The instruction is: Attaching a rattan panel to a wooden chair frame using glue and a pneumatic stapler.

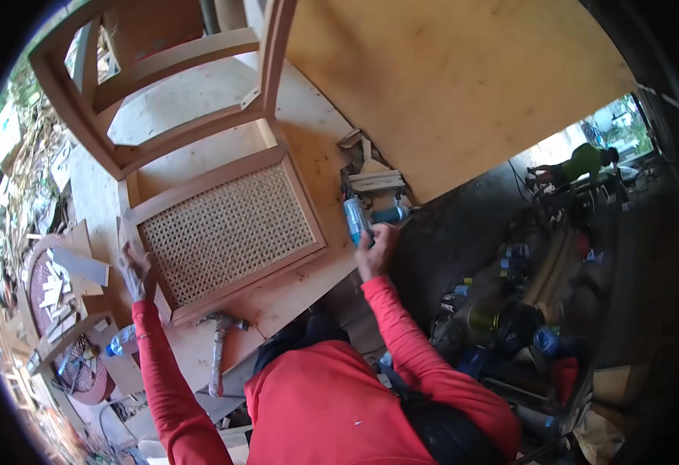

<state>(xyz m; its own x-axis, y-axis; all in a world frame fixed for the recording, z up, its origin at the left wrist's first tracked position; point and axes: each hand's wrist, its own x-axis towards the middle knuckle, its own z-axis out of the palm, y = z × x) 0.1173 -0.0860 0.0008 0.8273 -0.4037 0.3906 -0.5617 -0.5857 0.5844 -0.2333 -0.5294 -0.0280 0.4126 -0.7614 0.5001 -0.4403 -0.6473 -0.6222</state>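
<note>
A wooden chair with a woven cane seat (227, 225) rests on the work table, its backrest frame (184, 128) rising at the far side. My left hand (134, 271) lies against the left edge of the seat frame, fingers stretched out and holding nothing. At the table's right edge, my right hand (378, 252) is closed on the near end of a teal and grey power tool (356, 218); its exact kind is unclear. The fingers partly cover that tool. A claw hammer (219, 349) with a wrapped handle lies near the front edge, below the seat.
Wood offcuts (376, 180) lie beyond the power tool. A large plywood sheet (463, 85) fills the far right. At left are a plastic bottle (122, 341) and a round woven piece (41, 287) with wood scraps. Clutter (510, 318) covers the floor at right; another person (583, 164) is farther back.
</note>
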